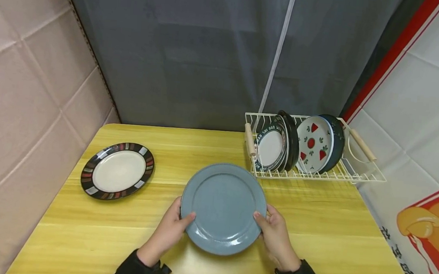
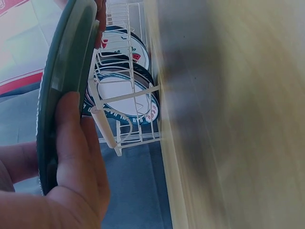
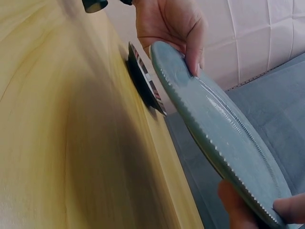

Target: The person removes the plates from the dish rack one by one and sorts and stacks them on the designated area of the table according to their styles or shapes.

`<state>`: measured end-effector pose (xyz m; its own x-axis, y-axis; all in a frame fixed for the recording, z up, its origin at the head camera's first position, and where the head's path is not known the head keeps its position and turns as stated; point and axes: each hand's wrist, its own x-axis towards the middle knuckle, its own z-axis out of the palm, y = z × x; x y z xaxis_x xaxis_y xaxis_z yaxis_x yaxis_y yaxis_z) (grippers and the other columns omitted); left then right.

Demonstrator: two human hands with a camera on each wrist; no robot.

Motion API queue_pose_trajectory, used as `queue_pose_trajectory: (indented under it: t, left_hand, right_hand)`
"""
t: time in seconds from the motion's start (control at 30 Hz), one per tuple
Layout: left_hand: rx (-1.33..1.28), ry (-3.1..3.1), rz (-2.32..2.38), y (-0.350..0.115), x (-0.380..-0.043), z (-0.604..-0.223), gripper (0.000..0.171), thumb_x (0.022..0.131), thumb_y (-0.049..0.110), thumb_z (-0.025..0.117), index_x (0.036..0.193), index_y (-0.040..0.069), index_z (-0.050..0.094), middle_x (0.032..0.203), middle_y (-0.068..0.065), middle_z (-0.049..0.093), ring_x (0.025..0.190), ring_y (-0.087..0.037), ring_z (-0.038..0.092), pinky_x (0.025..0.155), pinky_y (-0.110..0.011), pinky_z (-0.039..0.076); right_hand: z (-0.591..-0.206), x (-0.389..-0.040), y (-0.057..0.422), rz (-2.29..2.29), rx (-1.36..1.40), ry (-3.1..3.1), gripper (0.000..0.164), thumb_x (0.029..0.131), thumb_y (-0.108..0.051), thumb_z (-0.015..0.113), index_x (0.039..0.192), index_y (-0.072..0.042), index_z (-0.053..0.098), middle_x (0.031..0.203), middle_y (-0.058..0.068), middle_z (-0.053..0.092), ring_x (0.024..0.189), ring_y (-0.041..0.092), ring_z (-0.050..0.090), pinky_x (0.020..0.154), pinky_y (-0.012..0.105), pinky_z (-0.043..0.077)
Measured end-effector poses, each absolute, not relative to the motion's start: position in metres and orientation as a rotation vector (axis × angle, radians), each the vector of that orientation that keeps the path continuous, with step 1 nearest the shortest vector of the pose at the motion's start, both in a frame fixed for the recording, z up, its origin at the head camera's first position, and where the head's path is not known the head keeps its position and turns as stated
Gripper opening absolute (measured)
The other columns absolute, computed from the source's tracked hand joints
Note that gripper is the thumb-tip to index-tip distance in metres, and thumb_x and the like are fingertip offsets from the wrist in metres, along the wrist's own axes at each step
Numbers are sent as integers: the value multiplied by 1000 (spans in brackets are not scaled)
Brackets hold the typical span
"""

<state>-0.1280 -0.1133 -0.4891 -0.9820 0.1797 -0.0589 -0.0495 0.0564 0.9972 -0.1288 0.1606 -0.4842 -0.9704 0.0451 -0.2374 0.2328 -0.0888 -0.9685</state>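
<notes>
Blue-grey, one beaded plate (image 1: pixel 223 205) is gripped by the left hand (image 1: pixel 170 230) and right hand (image 1: pixel 276 237) over the near middle of the table (image 1: pixel 337 225). One dark-rimmed plate (image 1: pixel 119 171) is set at left; at far right, dishes (image 1: pixel 314 144), overlapped past counting, are held in one white rack (image 1: pixel 249 138).
</notes>
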Motion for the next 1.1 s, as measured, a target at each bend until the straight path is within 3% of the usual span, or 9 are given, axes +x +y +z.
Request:
queue_pose_trajectory:
  t: [0.4, 0.6, 0.7, 0.83, 1.1]
  left_hand:
    - [8, 2102, 2114, -119, -131, -490, 56, 96, -2, 57, 148, -2, 37, 140, -28, 50, 116, -35, 62, 94, -32, 56]
    - [-52, 1987, 2153, -120, -134, -488, 54, 98, -1, 55, 149, 1, 36, 133, -27, 51, 97, -26, 67, 73, -30, 61]
    - [-97, 1877, 2216, -120, -133, -488, 53, 99, 0, 52, 149, 2, 35, 133, -27, 50, 94, -24, 67, 73, -34, 61]
    - [-160, 1793, 2269, -123, -134, -491, 50, 101, 1, 48, 149, 3, 33, 137, -26, 47, 99, -24, 67, 83, -41, 60]
    - [-294, 1773, 2342, -133, -137, -490, 53, 101, 1, 47, 152, 7, 32, 141, -22, 47, 102, -20, 66, 83, -37, 60]
  right_hand:
    - [-486, -131, 163, -2272, 181, 1911, 46, 104, -10, 49, 149, -8, 37, 129, 27, 61, 101, 25, 71, 80, 36, 61]
    - [-485, -135, 164, -2246, 142, 1946, 49, 103, -18, 55, 148, -12, 37, 127, 28, 61, 101, 28, 71, 80, 41, 61]
    - [-483, -136, 166, -2172, 112, 2023, 54, 102, -20, 56, 150, -12, 34, 126, 29, 60, 96, 30, 71, 76, 43, 62]
    - [-479, -138, 170, -2077, 105, 2133, 57, 102, -23, 57, 152, -12, 31, 126, 30, 60, 89, 31, 72, 70, 43, 62]
    - [-469, -138, 188, -2027, 100, 2258, 64, 103, -32, 55, 155, -13, 22, 138, 30, 53, 103, 40, 68, 75, 44, 62]
